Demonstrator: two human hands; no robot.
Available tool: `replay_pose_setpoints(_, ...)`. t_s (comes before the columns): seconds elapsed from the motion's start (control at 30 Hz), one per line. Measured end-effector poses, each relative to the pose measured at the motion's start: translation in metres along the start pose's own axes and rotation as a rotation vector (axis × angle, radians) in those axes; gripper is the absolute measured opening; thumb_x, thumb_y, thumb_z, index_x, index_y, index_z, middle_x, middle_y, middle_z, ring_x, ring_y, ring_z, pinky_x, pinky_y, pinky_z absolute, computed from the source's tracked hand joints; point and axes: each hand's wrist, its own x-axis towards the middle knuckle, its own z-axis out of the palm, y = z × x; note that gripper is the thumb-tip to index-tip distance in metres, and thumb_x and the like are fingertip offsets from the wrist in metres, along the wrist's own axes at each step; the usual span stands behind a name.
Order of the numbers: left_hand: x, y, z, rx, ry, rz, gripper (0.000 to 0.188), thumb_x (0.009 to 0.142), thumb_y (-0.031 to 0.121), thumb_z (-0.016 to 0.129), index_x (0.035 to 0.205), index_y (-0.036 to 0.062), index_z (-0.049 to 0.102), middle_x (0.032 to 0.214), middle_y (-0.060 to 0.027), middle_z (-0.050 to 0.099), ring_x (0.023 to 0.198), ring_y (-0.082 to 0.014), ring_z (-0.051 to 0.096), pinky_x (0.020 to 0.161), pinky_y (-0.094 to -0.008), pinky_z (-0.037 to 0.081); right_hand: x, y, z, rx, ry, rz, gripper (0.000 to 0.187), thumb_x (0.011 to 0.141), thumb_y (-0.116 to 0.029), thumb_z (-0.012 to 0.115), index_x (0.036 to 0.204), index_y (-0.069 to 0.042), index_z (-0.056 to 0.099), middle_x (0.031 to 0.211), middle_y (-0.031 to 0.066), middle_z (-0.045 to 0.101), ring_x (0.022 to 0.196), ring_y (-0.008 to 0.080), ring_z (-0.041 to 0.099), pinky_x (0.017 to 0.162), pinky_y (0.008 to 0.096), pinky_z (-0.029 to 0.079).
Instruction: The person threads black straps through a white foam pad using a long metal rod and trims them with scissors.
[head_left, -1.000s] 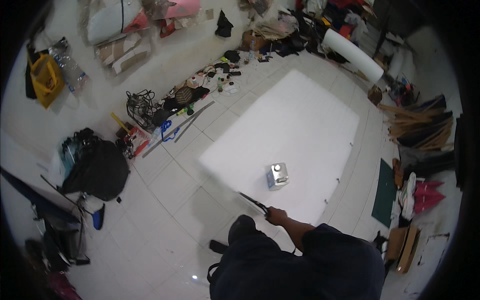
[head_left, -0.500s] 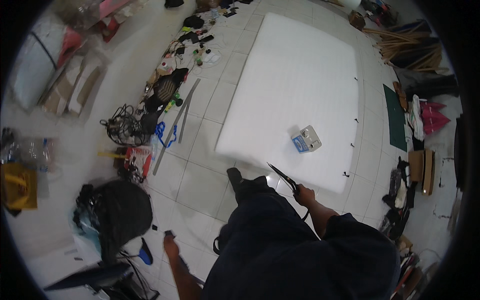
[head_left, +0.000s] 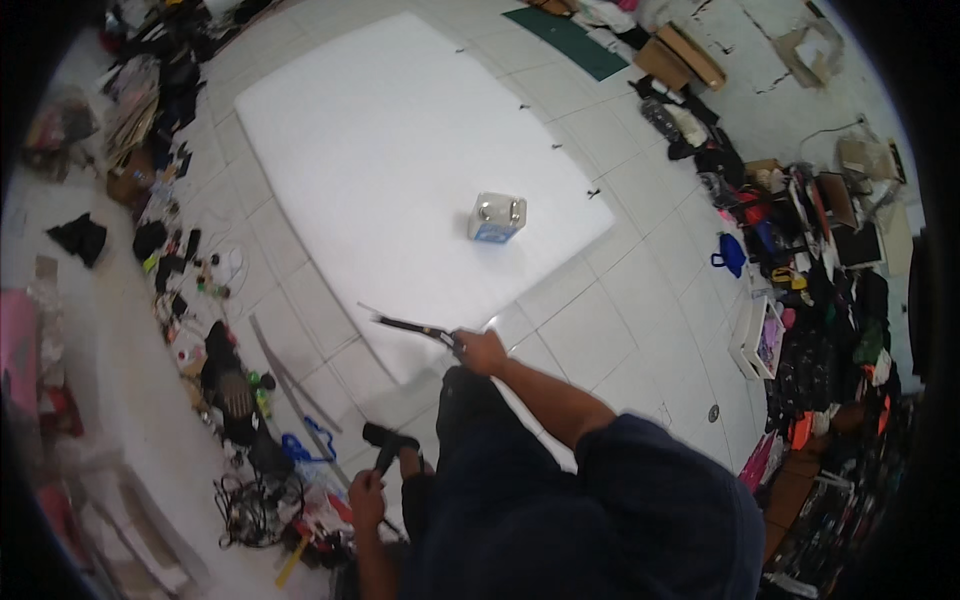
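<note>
Near the close edge of a large white foam-like slab [head_left: 400, 150], my right hand [head_left: 482, 352] is closed on long, dark scissors [head_left: 410, 326]. Their slim points reach left over the slab's near corner. Lower and further left, my left hand [head_left: 367, 497] is closed round a narrow dark object [head_left: 386, 457] whose kind I cannot make out. It overlaps my dark-clad leg and foot in the picture. A square metal can [head_left: 497, 217] with a blue label stands on the slab, beyond my right hand and apart from it.
Small black clips or ties [head_left: 556, 147] dot the slab's right edge. Grey strips [head_left: 285, 368] and a blue cord [head_left: 305, 442] lie on the tiles at left, beside tangled black cables [head_left: 250, 508]. Piled goods [head_left: 800, 330] line the right wall, near a green mat [head_left: 572, 42].
My view has swung to the right. My left hand has come nearer my leg with its dark object. The scissors now point further left, and their tips show apart.
</note>
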Motion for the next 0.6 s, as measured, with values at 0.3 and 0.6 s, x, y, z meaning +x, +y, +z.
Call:
replay_pose_setpoints(0.3,0.188,-0.055,-0.168,0.296,0.398,0.137,0.026,0.096,0.021,0.055,0.101,-0.0025,0.065,0.095,-0.0195,0.069,0.089,-0.0309,0.065,0.082,-0.0400,0.049,0.042,-0.026,0.108,0.093,0.170,0.149,0.027,0.079,-0.016,0.069,0.104,-0.015,0.060,0.084,0.0076,0.069,0.078,0.0318,0.065,0.075,0.0431,0.042)
replay_pose_setpoints(0.6,0.393,-0.144,0.085,-0.208,0.029,0.311,0.022,0.096,0.018,0.062,0.100,-0.0026,0.067,0.087,-0.0038,0.066,0.081,-0.0113,0.056,0.077,-0.0275,0.046,0.174,0.139,0.250,0.055,0.271,-0.029,0.020,0.084,-0.022,0.071,0.099,-0.013,0.061,0.083,0.0082,0.068,0.075,0.0319,0.063,0.072,0.0427,0.039)
